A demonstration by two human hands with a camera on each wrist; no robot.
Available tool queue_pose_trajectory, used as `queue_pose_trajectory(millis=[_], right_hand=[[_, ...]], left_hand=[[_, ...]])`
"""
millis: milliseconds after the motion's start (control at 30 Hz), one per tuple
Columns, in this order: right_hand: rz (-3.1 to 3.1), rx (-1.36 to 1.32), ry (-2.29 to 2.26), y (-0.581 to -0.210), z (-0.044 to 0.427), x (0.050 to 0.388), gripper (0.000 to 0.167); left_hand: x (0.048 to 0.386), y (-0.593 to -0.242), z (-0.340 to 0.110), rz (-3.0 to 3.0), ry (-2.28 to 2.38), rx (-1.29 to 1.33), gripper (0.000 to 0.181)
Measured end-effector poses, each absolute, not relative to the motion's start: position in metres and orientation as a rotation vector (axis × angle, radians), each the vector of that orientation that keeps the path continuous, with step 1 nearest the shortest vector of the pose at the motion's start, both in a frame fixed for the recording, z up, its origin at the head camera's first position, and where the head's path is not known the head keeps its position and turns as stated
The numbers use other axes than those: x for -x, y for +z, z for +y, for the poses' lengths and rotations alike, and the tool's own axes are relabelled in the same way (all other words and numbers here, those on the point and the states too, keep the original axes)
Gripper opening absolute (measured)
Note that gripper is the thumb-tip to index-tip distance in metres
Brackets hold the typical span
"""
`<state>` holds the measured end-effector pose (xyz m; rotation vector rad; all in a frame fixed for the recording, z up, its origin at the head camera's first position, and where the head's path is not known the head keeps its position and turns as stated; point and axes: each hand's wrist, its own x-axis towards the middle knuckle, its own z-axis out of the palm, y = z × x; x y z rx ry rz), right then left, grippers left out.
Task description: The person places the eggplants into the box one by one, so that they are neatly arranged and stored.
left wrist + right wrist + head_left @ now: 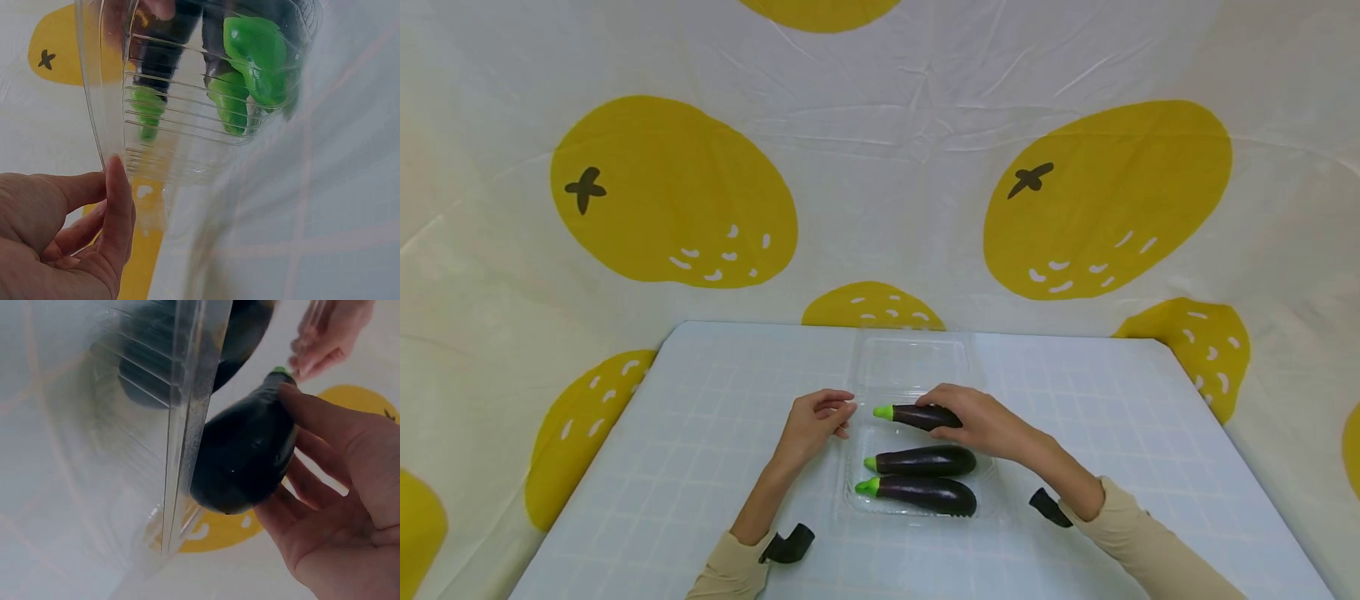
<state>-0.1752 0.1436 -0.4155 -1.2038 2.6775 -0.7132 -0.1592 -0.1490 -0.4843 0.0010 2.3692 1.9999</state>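
Note:
My right hand (pixel 981 423) holds a dark purple eggplant (pixel 925 417) with a green stem end, thumb on one side and fingers on the other. This eggplant lies at the far side of a clear plastic container (pixel 850 492). Two more eggplants, a middle one (pixel 925 461) and a near one (pixel 925 495), lie side by side in it, green ends to the left. At the container's left side, my left hand (pixel 815 425) pinches the rim (pixel 100 134) between thumb and fingers. In the right wrist view the held eggplant (pixel 244 450) hangs over the container's rim (pixel 190 425).
The container's clear lid (pixel 913 358) lies folded back toward the table's far edge. A pale checked cloth covers the table (pixel 730 400). Behind it hangs a whitish sheet (pixel 887 183) printed with yellow fruit. Black straps (pixel 790 543) sit at both wrists.

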Motion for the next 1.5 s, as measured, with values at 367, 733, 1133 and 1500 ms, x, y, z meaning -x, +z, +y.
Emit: queue_pose_trajectory(millis=[367,733,1133,1500], right_hand=[[2.572,1.296,-0.696,-0.425,0.138,0.178,0.037],[2.519,1.310,-0.702,-0.431,0.139,0.178,0.031],[2.492,1.312,-0.665,-0.435,0.143,0.176,0.027],[2.558,1.270,-0.780,-0.436,0.161,0.174,0.025]], left_hand=[[0.159,-0.483,-0.149,2.339,2.025,-0.005,0.030],[0.159,-0.485,-0.149,2.336,2.041,-0.023,0.029],[0.161,-0.487,-0.145,2.378,2.011,0.040,0.028],[0.159,-0.485,-0.147,2.369,2.025,0.012,0.027]])
